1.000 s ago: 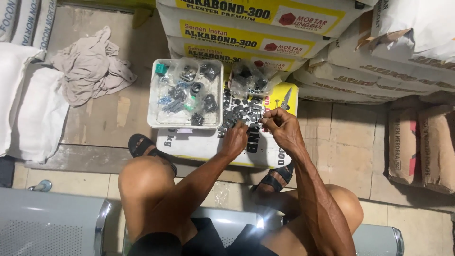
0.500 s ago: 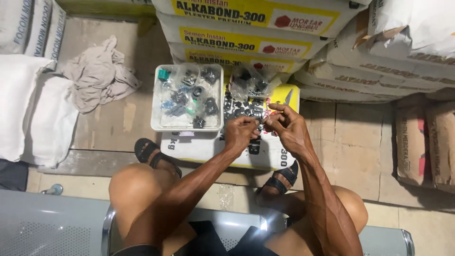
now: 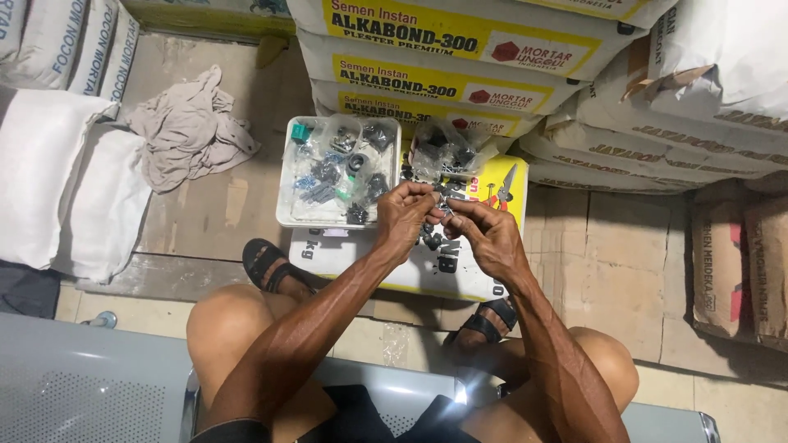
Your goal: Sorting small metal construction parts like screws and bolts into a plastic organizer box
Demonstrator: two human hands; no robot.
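With the left hand (image 3: pixel 404 215) and right hand (image 3: pixel 484 236) both pinching one small dark metal fastener part (image 3: pixel 444 210) between their fingertips, keep it over the pile of small black parts (image 3: pixel 433 238) directly beneath.

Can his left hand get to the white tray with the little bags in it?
Probably yes. The left hand is right beside the white rectangular plastic tray, with nothing between them. But its fingers are pinching a small dark part together with the right hand.
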